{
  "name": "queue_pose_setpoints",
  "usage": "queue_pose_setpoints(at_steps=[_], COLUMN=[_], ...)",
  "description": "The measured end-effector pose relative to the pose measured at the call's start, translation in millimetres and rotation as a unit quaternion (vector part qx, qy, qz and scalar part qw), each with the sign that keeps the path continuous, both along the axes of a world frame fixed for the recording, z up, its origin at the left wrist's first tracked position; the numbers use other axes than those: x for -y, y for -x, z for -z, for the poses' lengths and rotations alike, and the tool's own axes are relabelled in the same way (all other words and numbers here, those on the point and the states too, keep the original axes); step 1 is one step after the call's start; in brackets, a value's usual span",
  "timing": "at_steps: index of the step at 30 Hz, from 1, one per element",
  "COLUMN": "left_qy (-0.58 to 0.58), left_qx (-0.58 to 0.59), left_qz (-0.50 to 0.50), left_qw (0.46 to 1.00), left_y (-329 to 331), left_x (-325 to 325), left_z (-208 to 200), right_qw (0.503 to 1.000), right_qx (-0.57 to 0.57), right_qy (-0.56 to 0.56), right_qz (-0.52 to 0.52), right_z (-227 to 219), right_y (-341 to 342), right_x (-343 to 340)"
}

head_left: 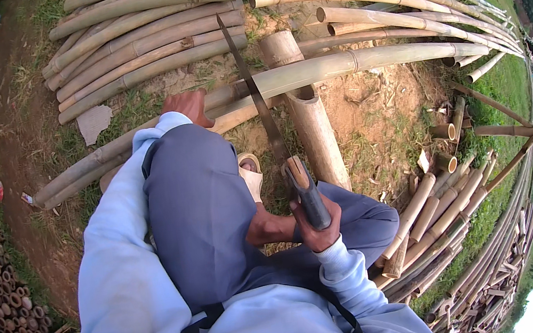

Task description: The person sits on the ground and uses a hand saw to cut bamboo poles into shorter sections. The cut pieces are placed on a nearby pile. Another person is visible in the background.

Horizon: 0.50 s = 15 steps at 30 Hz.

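- Across the bare ground ahead lies the long bamboo pole, and the saw blade crosses it at a node.
- The right hand wraps its fingers tight around the saw handle; long, even strokes would likely cut cleanest.
- The left hand presses the pole down, fingers hidden; firm pressure should steady it.
- Stacked bamboo poles lie beyond.

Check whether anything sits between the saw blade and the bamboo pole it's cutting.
Nothing visible does. The saw blade crosses straight over the bamboo pole, right hand on the handle, left hand pressing the pole beside the cut.
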<state>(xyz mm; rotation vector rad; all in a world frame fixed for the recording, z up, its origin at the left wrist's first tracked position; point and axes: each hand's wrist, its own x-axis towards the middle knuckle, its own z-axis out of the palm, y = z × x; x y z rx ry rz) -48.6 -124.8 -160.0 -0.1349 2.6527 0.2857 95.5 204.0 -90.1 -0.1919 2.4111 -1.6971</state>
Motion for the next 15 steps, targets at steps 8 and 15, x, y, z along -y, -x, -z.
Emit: queue_pose_setpoints(at_steps=[8, 15], left_qy=[0.009, -0.024], left_qx=[0.008, -0.008], left_qz=[0.001, -0.013], left_qw=[1.000, 1.000], left_y=[1.6, 4.0], left_x=[-1.3, -1.8], left_z=[-0.7, -1.6], right_qw=[0.999, 0.999], right_qx=[-0.007, 0.037], right_qy=[-0.024, -0.022], right_qz=[-0.032, -0.005], right_z=[-6.6, 10.9], right_y=[-29.5, 33.3], right_x=[-11.8, 24.7])
